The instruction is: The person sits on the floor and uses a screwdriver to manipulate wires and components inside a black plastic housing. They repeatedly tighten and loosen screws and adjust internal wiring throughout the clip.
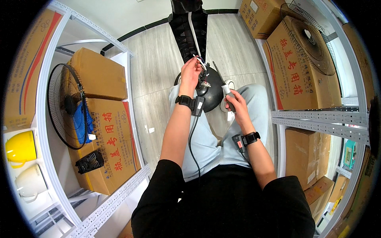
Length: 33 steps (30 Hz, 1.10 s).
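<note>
My left hand [191, 75] is closed, its fingertips pinching a white cable [192, 28] that runs down the middle of a long black housing [180, 37]. Small wires and metal parts [205, 81] show beside those fingers, too small to name. Beneath them is a round black base [215, 92], between my knees. A screwdriver [226, 88] is gripped in my right hand [237, 104], its thin shaft tilted up and leftward, apart from the wires. Part of the base is hidden behind my left hand and wrist.
Metal shelves flank me, stacked with cardboard boxes [99, 73]. A round black wire fan grille [67, 105] leans on the left, near a blue cloth [82, 123] and a black slotted part [89, 162]. Another fan grille [311, 37] rests on the right boxes. A yellow mug [20, 146] stands far left.
</note>
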Each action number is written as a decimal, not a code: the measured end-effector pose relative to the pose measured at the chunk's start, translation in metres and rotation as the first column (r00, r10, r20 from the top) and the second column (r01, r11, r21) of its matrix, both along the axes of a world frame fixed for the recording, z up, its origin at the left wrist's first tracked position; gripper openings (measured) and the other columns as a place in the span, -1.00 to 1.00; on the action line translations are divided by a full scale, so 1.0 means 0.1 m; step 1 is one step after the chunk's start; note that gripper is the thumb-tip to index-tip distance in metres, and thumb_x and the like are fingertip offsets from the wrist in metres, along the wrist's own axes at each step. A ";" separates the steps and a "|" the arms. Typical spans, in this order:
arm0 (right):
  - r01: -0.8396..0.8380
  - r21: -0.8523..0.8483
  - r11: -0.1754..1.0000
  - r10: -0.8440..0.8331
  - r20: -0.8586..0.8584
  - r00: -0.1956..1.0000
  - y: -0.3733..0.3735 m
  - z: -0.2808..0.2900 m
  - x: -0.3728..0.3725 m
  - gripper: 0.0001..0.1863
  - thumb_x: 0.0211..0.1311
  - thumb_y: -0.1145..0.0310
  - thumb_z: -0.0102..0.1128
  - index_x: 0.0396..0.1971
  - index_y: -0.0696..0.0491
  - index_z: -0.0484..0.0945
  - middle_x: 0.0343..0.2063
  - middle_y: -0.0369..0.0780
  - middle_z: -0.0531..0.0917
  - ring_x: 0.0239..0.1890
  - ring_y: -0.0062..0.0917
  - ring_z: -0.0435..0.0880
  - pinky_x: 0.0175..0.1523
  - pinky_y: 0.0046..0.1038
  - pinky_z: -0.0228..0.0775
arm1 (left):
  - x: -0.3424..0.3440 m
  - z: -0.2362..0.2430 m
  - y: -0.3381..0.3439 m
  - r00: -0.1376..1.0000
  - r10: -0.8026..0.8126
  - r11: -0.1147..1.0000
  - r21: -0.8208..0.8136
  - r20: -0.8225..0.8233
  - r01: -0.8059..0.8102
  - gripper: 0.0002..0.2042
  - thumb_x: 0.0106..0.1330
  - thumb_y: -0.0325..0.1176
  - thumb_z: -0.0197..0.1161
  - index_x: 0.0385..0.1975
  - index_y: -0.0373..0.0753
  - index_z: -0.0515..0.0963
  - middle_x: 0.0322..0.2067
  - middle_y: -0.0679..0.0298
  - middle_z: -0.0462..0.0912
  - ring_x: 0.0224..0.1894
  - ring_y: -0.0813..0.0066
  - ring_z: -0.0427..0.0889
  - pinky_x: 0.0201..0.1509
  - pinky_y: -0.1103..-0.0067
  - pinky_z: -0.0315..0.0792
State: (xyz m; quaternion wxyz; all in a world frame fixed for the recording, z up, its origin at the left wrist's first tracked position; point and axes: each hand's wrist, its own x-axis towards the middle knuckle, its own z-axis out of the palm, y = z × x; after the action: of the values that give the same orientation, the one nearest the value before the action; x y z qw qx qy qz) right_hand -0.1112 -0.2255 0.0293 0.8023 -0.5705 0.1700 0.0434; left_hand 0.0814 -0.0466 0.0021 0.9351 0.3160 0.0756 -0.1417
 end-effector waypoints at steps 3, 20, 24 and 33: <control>0.005 -0.012 1.000 -0.005 -0.007 1.000 0.03 0.02 -0.01 -0.61 0.30 0.30 0.26 0.09 0.09 0.52 -0.37 -0.33 0.64 -0.46 -0.72 0.57 -0.42 -0.65 0.27 | 0.00 0.02 0.01 1.000 -0.013 1.000 -0.008 -0.014 0.013 -0.84 0.42 -0.41 0.16 -0.14 -0.35 0.57 -0.39 0.32 0.60 -0.42 0.65 0.48 -0.38 0.70 0.35; 0.036 0.169 0.985 -0.035 -0.009 0.999 -0.04 -0.04 -0.03 -0.64 0.35 0.33 0.19 0.08 0.13 0.49 -0.37 -0.31 0.63 -0.47 -0.71 0.56 -0.44 -0.65 0.27 | 0.01 0.10 0.12 0.990 -0.139 0.990 -0.014 -0.002 0.139 -0.85 0.36 -0.42 0.06 -0.23 -0.38 0.50 -0.46 0.29 0.51 -0.52 0.62 0.34 -0.50 0.66 0.22; 0.049 0.166 0.985 -0.047 -0.014 0.999 -0.05 -0.02 -0.05 -0.64 0.36 0.33 0.18 0.08 0.13 0.49 -0.38 -0.31 0.62 -0.47 -0.71 0.56 -0.44 -0.65 0.28 | -0.11 0.10 0.05 0.970 -0.235 0.971 -0.067 -0.059 0.231 -0.85 0.33 -0.43 0.08 -0.23 -0.38 0.49 -0.42 0.25 0.53 -0.48 0.56 0.38 -0.47 0.66 0.25; 0.082 0.201 0.976 -0.077 -0.029 0.997 -0.07 -0.11 -0.05 -0.59 0.36 0.32 0.19 0.13 0.16 0.44 -0.37 -0.27 0.62 -0.46 -0.67 0.57 -0.43 -0.62 0.30 | -0.23 0.01 0.26 0.978 -0.189 0.977 0.084 -0.086 0.196 -0.82 0.33 -0.44 0.09 -0.16 -0.39 0.50 -0.37 0.20 0.56 -0.43 0.52 0.45 -0.40 0.63 0.35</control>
State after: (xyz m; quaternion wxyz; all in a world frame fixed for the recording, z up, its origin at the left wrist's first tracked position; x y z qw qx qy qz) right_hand -0.1164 -0.2321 0.0185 0.8553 -0.4785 0.1958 0.0342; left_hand 0.0579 -0.0203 0.0029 0.8977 0.3589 0.0875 -0.2400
